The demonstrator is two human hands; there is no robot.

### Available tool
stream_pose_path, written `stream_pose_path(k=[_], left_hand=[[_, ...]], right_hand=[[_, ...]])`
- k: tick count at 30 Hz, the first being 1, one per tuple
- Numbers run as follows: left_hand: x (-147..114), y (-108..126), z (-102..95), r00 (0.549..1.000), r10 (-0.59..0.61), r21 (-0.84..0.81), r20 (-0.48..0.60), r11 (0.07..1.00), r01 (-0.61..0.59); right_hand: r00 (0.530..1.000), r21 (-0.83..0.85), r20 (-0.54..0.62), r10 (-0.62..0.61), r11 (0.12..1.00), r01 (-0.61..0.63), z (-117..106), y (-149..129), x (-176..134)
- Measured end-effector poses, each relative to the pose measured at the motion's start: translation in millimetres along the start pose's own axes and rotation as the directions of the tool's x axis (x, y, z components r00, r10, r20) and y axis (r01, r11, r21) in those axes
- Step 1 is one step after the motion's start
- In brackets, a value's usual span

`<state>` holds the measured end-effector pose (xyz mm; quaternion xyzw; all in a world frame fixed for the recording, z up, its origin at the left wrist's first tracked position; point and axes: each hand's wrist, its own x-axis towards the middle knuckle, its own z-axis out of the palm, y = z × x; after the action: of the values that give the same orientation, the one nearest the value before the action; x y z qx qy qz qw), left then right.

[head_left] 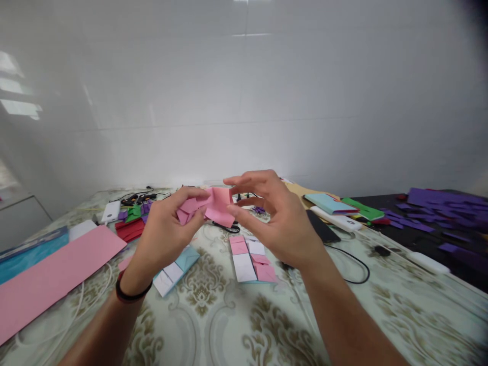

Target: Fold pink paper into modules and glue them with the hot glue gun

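Observation:
My left hand (168, 221) pinches a folded pink paper piece (220, 203) between thumb and fingers, raised above the table. Part of the paper lies behind that thumb, and a squarish flap stands up on its right side. My right hand (276, 218) curves around the right edge with fingers spread; its thumb tip is at the flap, though I cannot tell how firmly it touches. Below the hands lies a pink and white folded paper block (249, 259). Near my left wrist, a light blue and white folded paper piece (175, 269) is partly covered.
A long pink paper strip (57, 279) lies at left, near red paper pieces (130, 230) and a white device (111, 211). At right are a black phone-like slab (322, 227), a white power strip (337, 218), stacked coloured papers (331, 203), cables and purple paper strips (446, 208).

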<state>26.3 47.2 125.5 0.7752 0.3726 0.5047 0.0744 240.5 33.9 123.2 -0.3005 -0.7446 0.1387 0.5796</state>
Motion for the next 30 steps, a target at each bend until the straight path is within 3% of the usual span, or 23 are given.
stream_pose_path(k=[4,9,16,21,30], left_hand=[[-2.3,0.8,1.9,0.998,0.017,0.085,0.063,0.996,-0.022],[-2.0,-1.1,0.0,0.993,0.011,0.044,0.117,0.999,-0.017],[-0.5,-4.2,-6.0,0.973,0.044,-0.055,0.225,0.998,-0.032],[-1.6,-4.3,-6.4,0.970,0.056,-0.047,0.238,0.998,-0.046],[-1.2,-3.0,-4.1,0.972,0.088,-0.071,0.216,0.995,-0.075]], right_hand=[[0.990,-0.079,0.137,0.007,0.997,0.003,0.3,3.5,1.4],[0.972,-0.131,0.236,-0.011,0.990,0.043,-3.0,4.2,1.8],[0.969,-0.146,0.236,-0.066,0.984,0.103,-4.1,3.3,3.3],[0.970,-0.116,0.216,-0.116,0.983,0.143,-2.1,5.1,4.4],[0.982,-0.073,0.189,0.011,0.997,0.003,1.3,-0.5,5.0]])
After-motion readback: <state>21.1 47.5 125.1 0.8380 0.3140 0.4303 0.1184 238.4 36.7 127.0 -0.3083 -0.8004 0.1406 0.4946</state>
